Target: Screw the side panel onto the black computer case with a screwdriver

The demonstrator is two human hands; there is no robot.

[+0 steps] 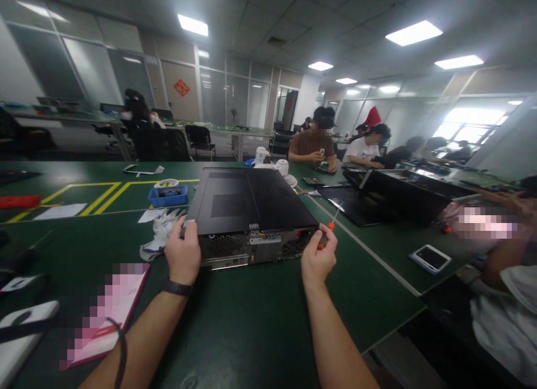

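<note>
A black desktop computer case (272, 196) lies flat on the green table (251, 322), its rear side with vents and ports facing me. My left hand (183, 254) is closed round the case's near left corner, thumb on top. At the near right corner, my right hand (318, 257) touches the case edge. Held in that same hand is a screwdriver (331, 226) with an orange handle, its thin shaft pointing up and away to the right. Grey-white work gloves (161, 232) lie just left of the case.
A blue bin (168, 196) stands behind the gloves, with a tape roll (166, 183) at its rim. A pink sheet (113, 311) lies at front left. On the right are another opened computer case (403, 196), a phone-like device (430, 258) and a co-worker's arm (505, 255).
</note>
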